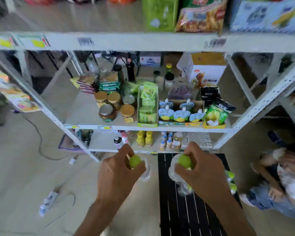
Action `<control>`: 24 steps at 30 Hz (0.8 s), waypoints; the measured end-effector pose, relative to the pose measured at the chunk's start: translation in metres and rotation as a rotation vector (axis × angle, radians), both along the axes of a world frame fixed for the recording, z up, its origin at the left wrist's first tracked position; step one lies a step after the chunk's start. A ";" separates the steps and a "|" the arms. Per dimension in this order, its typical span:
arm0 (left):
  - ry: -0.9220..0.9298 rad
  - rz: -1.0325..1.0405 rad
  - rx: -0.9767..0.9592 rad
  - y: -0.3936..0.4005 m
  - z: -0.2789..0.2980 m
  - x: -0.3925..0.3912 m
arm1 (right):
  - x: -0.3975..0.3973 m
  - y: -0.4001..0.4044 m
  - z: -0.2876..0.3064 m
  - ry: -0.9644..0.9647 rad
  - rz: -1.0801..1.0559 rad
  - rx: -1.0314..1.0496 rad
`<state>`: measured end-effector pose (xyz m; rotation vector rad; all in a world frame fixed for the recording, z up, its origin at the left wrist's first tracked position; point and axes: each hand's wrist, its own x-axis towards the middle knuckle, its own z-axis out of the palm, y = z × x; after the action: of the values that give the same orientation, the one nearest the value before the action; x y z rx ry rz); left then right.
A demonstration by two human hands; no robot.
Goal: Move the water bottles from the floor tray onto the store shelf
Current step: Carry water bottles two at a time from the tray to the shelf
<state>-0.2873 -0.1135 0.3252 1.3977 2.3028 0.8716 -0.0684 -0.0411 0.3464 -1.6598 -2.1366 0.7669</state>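
My left hand (117, 174) grips a clear water bottle (146, 169) by its green cap, held above the pale floor in front of the white store shelf (143, 128). My right hand (203, 171) grips a second clear, green-capped water bottle (174, 169) over the black slatted floor tray (186, 215). More green-capped bottles (231, 181) lie at the tray's right edge, partly hidden by my right arm. The frame is motion-blurred.
The middle shelf holds jars (107, 106), green snack boxes (147, 106) and blue pouches (180, 113); its left half is bare. The bottom shelf holds small drink bottles (144, 138). A power strip (48, 201) and cable lie on the floor at left. A person (283, 181) crouches at right.
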 end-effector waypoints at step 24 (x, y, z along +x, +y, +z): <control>-0.170 -0.155 0.432 0.111 0.378 -0.434 | -0.432 0.081 0.372 0.444 0.349 0.304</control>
<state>-0.7218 -0.0024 0.7029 1.5701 1.9228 1.4356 -0.5000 0.0395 0.7188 -0.8783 -2.1023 0.7696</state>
